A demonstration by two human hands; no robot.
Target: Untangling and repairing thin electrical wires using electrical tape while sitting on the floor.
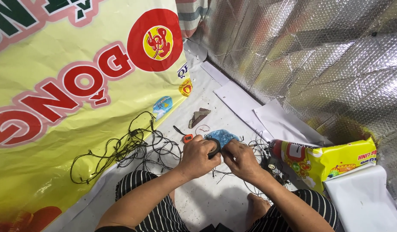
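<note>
A roll of black tape point(215, 146) is gripped in the left hand point(197, 156), whose fingers are curled around its rim, the thumb laid across the top. The right hand point(240, 160) is held close against it, and its fingers point(227, 151) are pressed together at the edge of the roll, pinching something small there (whether tape end or wire cannot be told). The two hands are touching, and both are raised just above the white floor sheet point(207, 202).

Just beyond the fingertips a crumpled blue plastic bag point(224, 135) is seen on the sheet, and just to the left of the left fingers a small orange object point(188, 138) is lying. Further out from the fingers a brownish scrap point(199, 116) is found, and beyond that a small blue-and-white packet point(162, 105) at the edge of a large yellow banner point(56, 141) with red lettering.

To the left of the left hand a loose tangle of thin black wires point(125, 152) is spread over banner and sheet. More black wires point(263, 159) are bunched beside and under the right hand. To the right of the right fingers a yellow printed package point(325, 160) is laid on its side, with white sheets point(361, 197) next to it. Silver bubble foil point(318, 56) covers the wall behind.

Striped trousers point(159, 210) are worn on the folded legs below the hands, and a bare foot point(257, 205) is visible beneath the right forearm.
</note>
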